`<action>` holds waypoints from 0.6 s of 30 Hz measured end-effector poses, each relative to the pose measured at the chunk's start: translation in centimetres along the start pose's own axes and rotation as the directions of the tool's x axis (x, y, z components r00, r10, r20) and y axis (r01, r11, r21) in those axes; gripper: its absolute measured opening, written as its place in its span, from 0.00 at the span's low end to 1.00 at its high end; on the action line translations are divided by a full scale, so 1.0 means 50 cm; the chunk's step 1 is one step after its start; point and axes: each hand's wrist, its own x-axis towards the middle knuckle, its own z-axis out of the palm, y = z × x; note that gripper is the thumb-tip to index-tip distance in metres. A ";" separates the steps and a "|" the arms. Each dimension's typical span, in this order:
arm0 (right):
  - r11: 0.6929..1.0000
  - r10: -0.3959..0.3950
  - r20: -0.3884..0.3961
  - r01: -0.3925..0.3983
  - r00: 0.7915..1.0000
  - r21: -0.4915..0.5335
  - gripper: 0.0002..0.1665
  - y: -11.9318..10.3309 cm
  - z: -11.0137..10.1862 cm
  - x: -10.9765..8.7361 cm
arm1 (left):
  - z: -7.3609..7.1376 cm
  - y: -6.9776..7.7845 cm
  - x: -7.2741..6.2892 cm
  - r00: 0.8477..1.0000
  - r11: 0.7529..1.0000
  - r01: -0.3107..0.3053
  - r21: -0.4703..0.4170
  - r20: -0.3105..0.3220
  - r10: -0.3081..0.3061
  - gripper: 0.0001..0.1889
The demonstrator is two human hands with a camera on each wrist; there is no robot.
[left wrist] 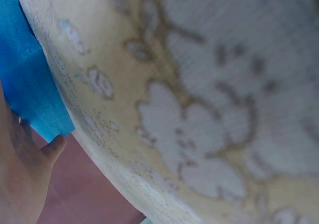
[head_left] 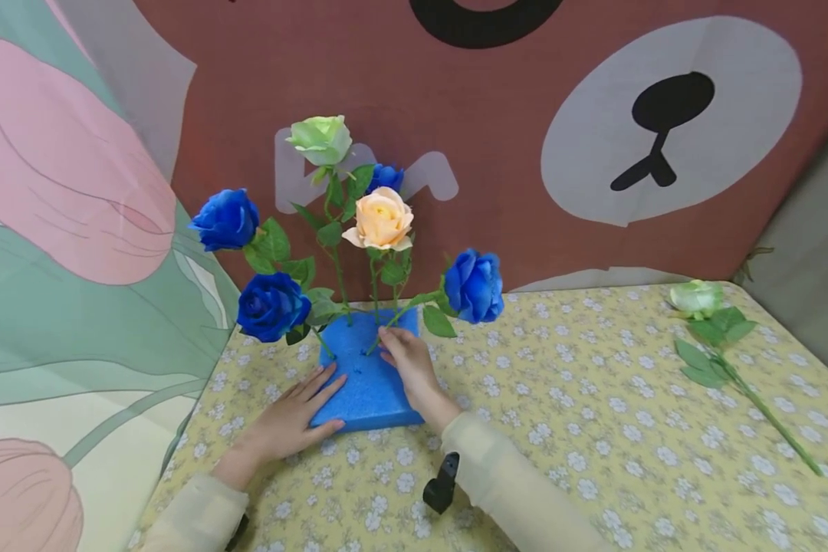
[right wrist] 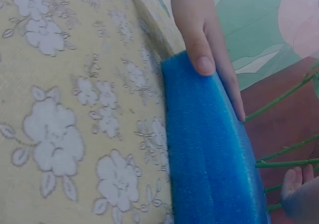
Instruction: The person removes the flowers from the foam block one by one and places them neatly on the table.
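A blue foam block (head_left: 372,395) lies on the table with several artificial roses standing in it. My left hand (head_left: 286,418) rests on its left side, fingers spread and straight; the thumb lies along the front edge. In the right wrist view that left hand (right wrist: 202,45) presses on one end of the block (right wrist: 209,149). My right hand (head_left: 414,368) pinches the low part of the stem of the right-hand blue rose (head_left: 473,286), which leans right. A peach rose (head_left: 382,219), a pale green rose (head_left: 320,140) and more blue roses (head_left: 274,307) rise behind and to the left.
A loose pale green rose (head_left: 695,299) with a long stem lies at the right of the flowered tablecloth (head_left: 566,429). Behind the table hangs a brown cloth (head_left: 490,153) with a bear face; a flower-printed cloth (head_left: 76,176) hangs at the left.
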 end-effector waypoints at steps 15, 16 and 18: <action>0.988 -0.037 -0.009 0.038 0.999 0.149 0.12 -0.009 -0.002 0.002 | 0.005 0.001 0.002 1.000 1.000 -0.012 -0.006 -0.024 0.012 0.38; 0.986 -0.037 -0.010 0.038 0.999 0.160 0.12 -0.009 -0.002 0.003 | 0.004 0.002 0.001 1.000 1.000 -0.008 -0.009 -0.021 0.008 0.38; 0.985 -0.045 -0.010 0.046 0.999 0.166 0.11 -0.009 -0.004 0.003 | 0.003 0.003 0.002 1.000 1.000 -0.007 -0.009 -0.025 0.007 0.37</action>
